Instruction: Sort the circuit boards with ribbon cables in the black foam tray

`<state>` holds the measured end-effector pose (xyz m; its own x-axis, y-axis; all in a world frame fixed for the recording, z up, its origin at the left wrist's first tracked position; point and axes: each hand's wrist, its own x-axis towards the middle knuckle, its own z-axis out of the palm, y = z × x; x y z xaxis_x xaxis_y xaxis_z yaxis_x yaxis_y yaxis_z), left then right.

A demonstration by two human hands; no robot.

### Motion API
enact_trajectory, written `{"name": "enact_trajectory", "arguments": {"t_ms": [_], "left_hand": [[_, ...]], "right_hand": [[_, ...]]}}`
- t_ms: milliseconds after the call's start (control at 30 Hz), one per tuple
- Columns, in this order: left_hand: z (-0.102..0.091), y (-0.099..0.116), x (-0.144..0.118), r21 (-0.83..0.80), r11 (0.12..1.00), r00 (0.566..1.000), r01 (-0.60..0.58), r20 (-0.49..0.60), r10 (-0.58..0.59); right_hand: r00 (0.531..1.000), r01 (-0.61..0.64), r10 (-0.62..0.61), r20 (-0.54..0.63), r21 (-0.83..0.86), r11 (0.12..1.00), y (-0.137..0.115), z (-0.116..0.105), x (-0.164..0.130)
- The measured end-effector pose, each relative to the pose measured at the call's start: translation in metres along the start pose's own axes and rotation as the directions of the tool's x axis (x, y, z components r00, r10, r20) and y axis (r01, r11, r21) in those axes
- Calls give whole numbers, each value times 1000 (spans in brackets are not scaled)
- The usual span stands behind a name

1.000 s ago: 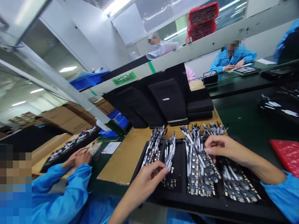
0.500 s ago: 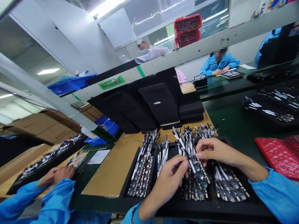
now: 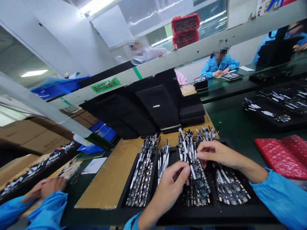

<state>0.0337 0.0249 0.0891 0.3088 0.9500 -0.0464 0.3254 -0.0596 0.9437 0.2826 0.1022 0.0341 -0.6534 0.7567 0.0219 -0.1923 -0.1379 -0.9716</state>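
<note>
- The left hand [image 3: 170, 187] pinches, fingers closed, the white ribbon end of a small black circuit board with a white flex strip [image 3: 195, 166].
- The right hand [image 3: 213, 153] has its fingers closed on the same board from the other side.
- That board lies over the third row of like boards in a black compartmented foam tray [image 3: 182, 212], on the green worktop [image 3: 235, 127].
- A co-worker's blue-sleeved hands [image 3: 45, 188] rest at another tray to the left.
- Red bubble-wrap sheet [image 3: 283, 153] lies to the right of the tray.
</note>
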Motion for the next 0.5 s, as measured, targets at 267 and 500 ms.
{"name": "enact_trajectory", "arguments": {"t_ms": [267,500], "left_hand": [[0,-4,-1,45,999,1000,-22,-6,23],[0,-2,0,-42,999,1000,18,23,-17]], "right_hand": [[999,26,-26,-36,-26,999,2,-4,2],[997,66,-68,-22,-77,995,2,-6,-1]]}}
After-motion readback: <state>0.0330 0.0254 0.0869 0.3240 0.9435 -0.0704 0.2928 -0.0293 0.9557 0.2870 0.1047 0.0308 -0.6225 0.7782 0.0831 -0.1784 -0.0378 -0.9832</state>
